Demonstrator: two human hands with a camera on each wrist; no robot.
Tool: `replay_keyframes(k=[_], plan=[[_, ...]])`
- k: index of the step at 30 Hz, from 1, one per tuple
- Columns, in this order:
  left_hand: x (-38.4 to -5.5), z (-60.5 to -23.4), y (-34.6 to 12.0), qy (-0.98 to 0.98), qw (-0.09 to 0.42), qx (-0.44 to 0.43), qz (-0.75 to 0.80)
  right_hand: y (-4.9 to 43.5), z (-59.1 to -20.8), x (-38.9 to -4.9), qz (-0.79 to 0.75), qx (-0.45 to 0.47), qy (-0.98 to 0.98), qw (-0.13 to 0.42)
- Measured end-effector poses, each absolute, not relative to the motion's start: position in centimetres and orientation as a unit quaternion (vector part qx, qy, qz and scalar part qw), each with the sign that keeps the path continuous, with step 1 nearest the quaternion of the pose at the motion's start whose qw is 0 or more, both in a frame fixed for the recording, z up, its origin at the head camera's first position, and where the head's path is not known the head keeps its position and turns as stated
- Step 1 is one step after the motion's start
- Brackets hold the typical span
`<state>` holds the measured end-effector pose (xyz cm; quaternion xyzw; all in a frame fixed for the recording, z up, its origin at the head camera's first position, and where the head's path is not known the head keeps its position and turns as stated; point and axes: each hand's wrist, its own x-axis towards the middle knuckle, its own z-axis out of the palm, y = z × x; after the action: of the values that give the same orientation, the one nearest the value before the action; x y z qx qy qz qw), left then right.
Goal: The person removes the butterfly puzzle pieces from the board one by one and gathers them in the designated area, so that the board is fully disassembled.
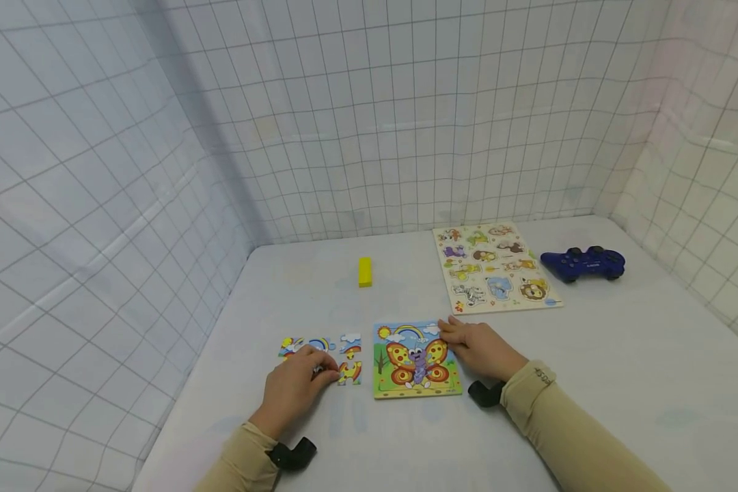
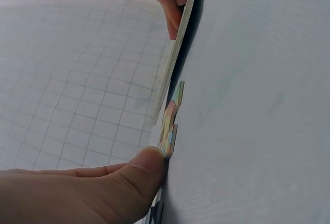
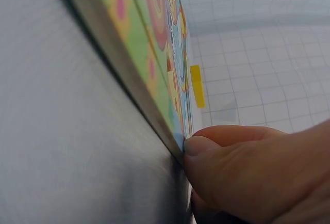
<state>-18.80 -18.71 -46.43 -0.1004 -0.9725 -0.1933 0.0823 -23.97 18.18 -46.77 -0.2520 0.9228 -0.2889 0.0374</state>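
Observation:
A square butterfly puzzle board (image 1: 418, 362) lies flat on the table. At its upper right edge is my right hand (image 1: 482, 348), gripping the edge; in the right wrist view the thumb (image 3: 201, 145) is right at the board's side (image 3: 149, 108). To the left of the board lie several loose puzzle pieces, among them a cloud piece (image 1: 350, 340). My left hand (image 1: 298, 386) curls over part of this group and hides some of it. Its thumb and fingers pinch the edge of a red-and-yellow puzzle piece (image 1: 350, 373), also seen in the left wrist view as a thin puzzle piece (image 2: 169, 126).
Behind the pieces lies a yellow block (image 1: 365, 272). A larger board with animal pictures (image 1: 498, 268) is at the back right, and a dark blue game controller (image 1: 583, 264) lies beside it. Grid-patterned white sheets (image 1: 369, 123) rise around the white table (image 1: 406, 451).

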Motion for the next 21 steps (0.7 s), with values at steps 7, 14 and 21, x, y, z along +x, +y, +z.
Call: replay_keyframes(k=[7,14,21], plan=[[-18.3,-46.3,-17.8,-0.964,0.151,-0.118,-0.185,18.3,-46.7,-23.9,-0.288,-0.253,0.923,0.039],[-17.9,-45.8,-13.7,-0.952,0.093,-0.254,-0.145,18.4,-46.7,-23.9,-0.286,-0.251,0.924,0.04],[-18.5,-46.4,-12.0,-0.954,0.044,-0.265,-0.132,17.1,-46.4,-22.8,-0.329,-0.261,0.907,0.009]])
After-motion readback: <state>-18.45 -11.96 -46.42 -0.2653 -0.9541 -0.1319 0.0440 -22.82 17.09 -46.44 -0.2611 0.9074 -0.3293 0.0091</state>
